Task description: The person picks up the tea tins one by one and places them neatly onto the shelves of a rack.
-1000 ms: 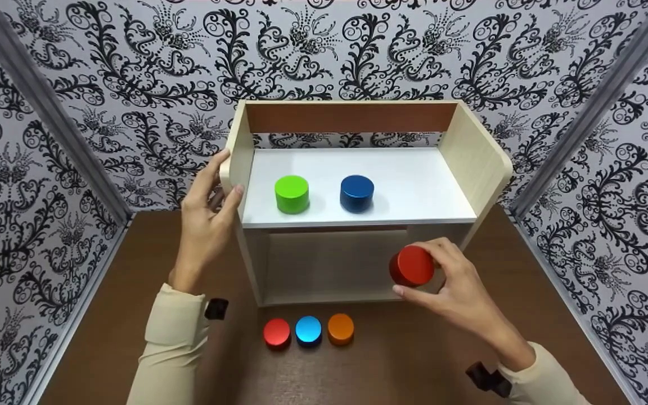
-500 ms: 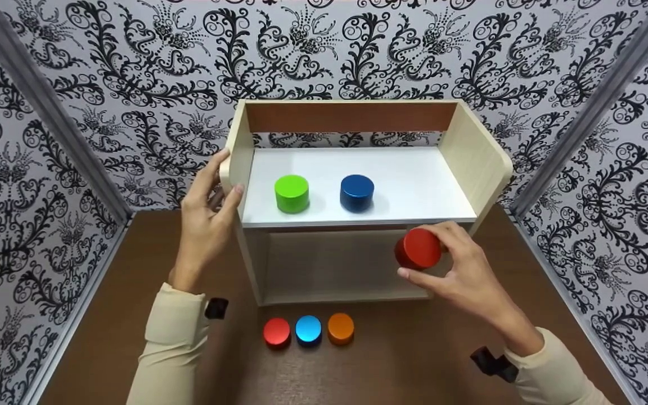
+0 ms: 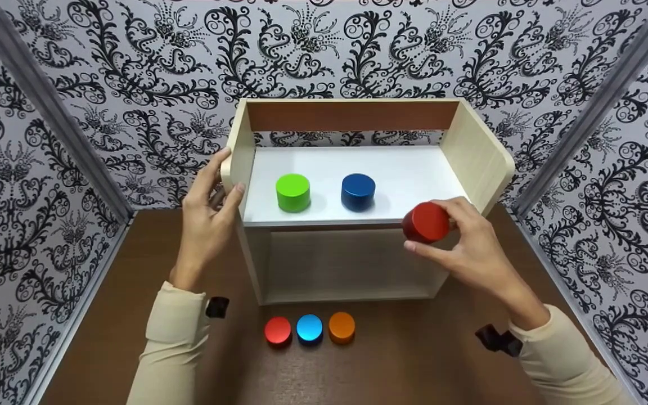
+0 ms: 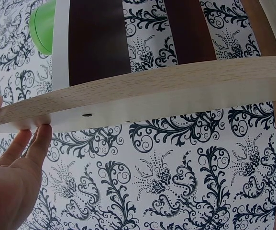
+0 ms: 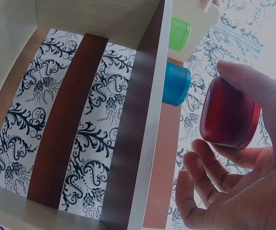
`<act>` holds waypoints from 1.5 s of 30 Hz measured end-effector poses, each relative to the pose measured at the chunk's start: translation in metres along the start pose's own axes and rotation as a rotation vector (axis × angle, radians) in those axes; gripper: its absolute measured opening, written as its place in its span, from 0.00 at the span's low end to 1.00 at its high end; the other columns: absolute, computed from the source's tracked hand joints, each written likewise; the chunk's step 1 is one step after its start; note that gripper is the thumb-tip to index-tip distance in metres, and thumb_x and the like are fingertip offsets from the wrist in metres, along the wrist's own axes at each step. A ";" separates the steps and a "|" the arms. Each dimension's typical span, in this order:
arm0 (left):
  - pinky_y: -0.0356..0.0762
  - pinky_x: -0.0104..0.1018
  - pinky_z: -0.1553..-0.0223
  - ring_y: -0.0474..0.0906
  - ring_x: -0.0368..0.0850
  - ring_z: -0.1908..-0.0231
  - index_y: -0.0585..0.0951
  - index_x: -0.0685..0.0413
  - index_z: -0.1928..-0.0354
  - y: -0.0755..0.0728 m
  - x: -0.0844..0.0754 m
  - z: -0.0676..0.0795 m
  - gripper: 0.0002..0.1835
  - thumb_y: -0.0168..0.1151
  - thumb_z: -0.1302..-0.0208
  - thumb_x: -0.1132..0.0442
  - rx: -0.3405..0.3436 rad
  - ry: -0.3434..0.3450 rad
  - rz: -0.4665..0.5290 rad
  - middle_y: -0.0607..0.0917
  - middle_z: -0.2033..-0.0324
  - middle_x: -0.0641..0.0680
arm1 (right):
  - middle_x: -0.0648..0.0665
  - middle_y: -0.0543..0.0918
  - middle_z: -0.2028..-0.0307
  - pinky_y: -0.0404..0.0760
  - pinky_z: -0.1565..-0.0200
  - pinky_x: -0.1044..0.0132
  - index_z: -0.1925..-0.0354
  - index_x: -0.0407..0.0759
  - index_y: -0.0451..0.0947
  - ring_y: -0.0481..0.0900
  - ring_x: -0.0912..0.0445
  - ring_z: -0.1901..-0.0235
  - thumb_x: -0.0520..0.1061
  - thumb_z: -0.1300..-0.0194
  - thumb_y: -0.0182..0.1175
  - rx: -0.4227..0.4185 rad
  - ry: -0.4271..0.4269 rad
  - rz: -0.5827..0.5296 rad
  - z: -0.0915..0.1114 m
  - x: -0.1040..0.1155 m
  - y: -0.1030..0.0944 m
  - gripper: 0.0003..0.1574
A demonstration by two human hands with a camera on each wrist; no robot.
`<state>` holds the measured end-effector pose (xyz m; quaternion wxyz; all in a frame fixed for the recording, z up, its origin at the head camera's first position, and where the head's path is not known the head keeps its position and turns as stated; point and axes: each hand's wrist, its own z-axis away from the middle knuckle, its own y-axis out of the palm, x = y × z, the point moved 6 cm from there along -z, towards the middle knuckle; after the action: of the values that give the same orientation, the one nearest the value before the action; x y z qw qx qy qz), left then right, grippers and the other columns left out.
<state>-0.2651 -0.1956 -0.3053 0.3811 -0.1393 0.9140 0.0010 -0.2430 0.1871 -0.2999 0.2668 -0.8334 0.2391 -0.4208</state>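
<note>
My right hand (image 3: pixel 478 247) holds a round red lidded tin (image 3: pixel 428 222) between thumb and fingers, tilted, in front of the right part of the shelf's white upper board (image 3: pixel 313 163). In the right wrist view the red tin (image 5: pixel 228 112) shows its side and lid seam. My left hand (image 3: pixel 206 214) grips the left side panel (image 3: pixel 238 163) of the small wooden shelf, thumb on the inner side and fingers outside. A green tin (image 3: pixel 293 193) and a dark blue tin (image 3: pixel 358 192) stand upright, apart, on that upper board.
On the brown table (image 3: pixel 386 365) before the shelf stand a small red tin (image 3: pixel 278 332), a light blue tin (image 3: pixel 309 330) and an orange tin (image 3: pixel 341 328) in a row. The shelf's right side panel (image 3: pixel 478 152) rises beside my right hand. Patterned walls (image 3: pixel 324 45) enclose the table.
My right hand has lifted the red tin up and slightly right, from before the lower compartment to the upper board's front edge. The left hand has stayed on the side panel.
</note>
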 end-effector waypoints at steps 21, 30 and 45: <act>0.80 0.47 0.38 0.75 0.60 0.40 0.71 0.56 0.29 0.000 0.001 -0.001 0.30 0.59 0.32 0.76 0.002 0.006 -0.008 0.74 0.37 0.64 | 0.35 0.77 0.52 0.71 0.48 0.54 0.41 0.32 0.77 0.72 0.46 0.51 0.47 0.48 0.81 0.048 0.113 0.024 -0.042 -0.021 -0.003 0.41; 0.79 0.44 0.37 0.75 0.59 0.40 0.71 0.56 0.29 0.001 0.000 -0.001 0.30 0.59 0.32 0.77 0.000 -0.009 0.002 0.74 0.37 0.62 | 0.33 0.76 0.50 0.70 0.49 0.54 0.39 0.32 0.76 0.72 0.43 0.50 0.48 0.46 0.79 0.083 0.170 0.079 -0.051 -0.036 0.000 0.41; 0.79 0.42 0.37 0.75 0.56 0.40 0.71 0.55 0.28 0.001 0.000 -0.001 0.31 0.60 0.33 0.77 0.006 0.001 -0.010 0.74 0.37 0.61 | 0.34 0.75 0.51 0.70 0.50 0.54 0.37 0.33 0.73 0.72 0.42 0.52 0.52 0.45 0.77 0.140 0.243 0.121 -0.060 -0.052 0.008 0.44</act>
<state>-0.2660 -0.1952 -0.3049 0.3812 -0.1427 0.9134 -0.0035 -0.3219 0.1983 -0.3046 0.3182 -0.7396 0.2898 -0.5174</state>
